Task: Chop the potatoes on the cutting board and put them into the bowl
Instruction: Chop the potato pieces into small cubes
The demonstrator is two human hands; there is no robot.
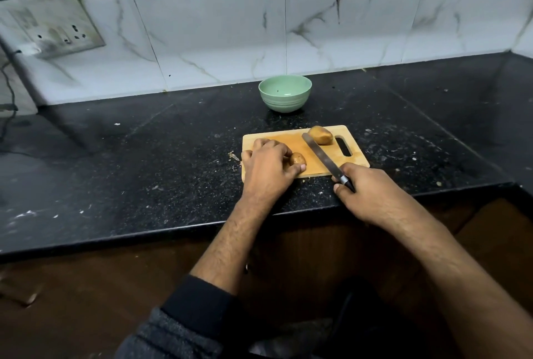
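curled left hand [268,166] round a small knobbly potato [298,159] on smooth wooden board [288,139]; gripped steel knife [323,158] in right hand [366,191].

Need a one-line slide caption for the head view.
Left hand steadies a potato on the cutting board; right hand holds a knife.

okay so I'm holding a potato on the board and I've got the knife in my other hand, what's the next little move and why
Probably swing the knife over the potato that your left hand grips and start the first cut. The blade lies beside it, not on it, both potatoes look whole, and the bowl holds no pieces. Your right hand already grips the handle.
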